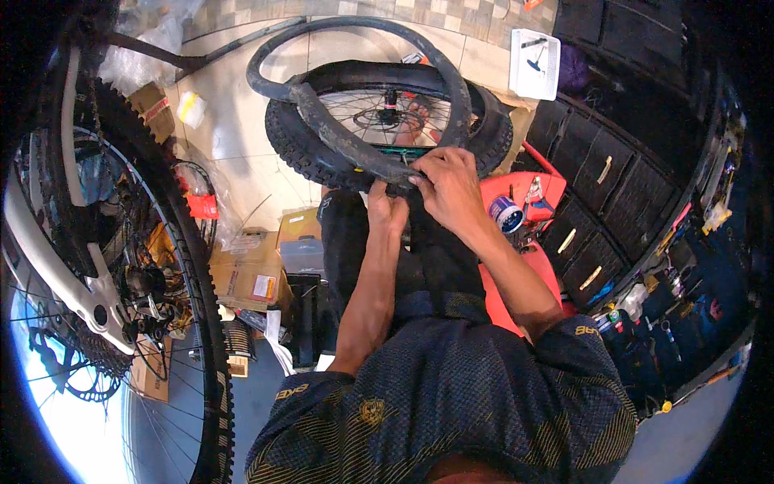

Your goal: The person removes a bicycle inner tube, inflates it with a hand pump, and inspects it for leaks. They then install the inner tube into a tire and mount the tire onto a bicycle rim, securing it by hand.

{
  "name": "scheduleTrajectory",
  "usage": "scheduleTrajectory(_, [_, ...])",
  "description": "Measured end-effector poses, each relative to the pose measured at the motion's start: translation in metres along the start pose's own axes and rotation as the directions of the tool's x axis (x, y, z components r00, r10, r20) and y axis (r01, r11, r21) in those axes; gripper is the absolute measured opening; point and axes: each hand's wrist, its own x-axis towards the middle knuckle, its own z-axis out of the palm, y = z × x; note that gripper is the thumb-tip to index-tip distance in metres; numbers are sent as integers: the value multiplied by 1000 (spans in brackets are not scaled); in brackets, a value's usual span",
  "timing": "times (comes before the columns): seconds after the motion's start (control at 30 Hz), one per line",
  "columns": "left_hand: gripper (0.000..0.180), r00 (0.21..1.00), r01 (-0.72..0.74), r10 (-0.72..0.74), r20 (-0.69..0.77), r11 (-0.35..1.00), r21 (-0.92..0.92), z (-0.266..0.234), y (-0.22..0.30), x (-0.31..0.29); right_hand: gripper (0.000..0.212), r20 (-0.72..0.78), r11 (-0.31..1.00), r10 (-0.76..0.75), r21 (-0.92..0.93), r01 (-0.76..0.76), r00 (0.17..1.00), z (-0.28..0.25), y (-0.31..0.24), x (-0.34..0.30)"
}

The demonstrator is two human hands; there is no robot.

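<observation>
A dusty black inner tube point(347, 137) loops over a bicycle wheel with a knobby tyre point(294, 157), which stands in front of my knees. At the near side of the wheel, my left hand point(388, 210) is closed on the tube from below, thumb up. My right hand point(448, 184) is closed on the same stretch of tube, just to the right, with its fingers bent over the top. What lies under the fingers is partly hidden. Spokes and a dark hub point(390, 101) show through the loop.
A bicycle with a white frame point(60, 270) stands close on my left. Cardboard boxes point(246, 270) lie beside my left leg. On the right are a red plastic seat point(524, 282), a round tin point(506, 214), black drawers point(592, 157) and hanging tools. A white tray point(544, 85) sits farther off.
</observation>
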Motion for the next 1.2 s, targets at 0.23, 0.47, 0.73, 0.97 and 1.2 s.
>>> scheduleTrajectory(0.23, [26,999,27,-25,30,995,-94,-10,-9,-1,18,92,996,90,-21,-89,992,-1,0,5])
scheduleTrajectory(0.47, [31,999,49,-49,7,991,-122,-26,-13,-1,18,105,992,126,8,-128,986,4,4,2])
scheduleTrajectory(0.73, [35,995,45,-51,-85,997,-65,-18,-12,-11,19,99,993,115,-49,-110,988,10,16,7])
scheduleTrajectory(0.97, [32,987,125,-133,-87,989,-82,-62,-13,-18,27,167,976,-27,-209,62,986,24,2,-13])
scheduleTrajectory(1.2, [33,975,199,-202,-88,979,-39,-77,-14,-16,21,197,976,217,-43,-213,956,36,16,-18])
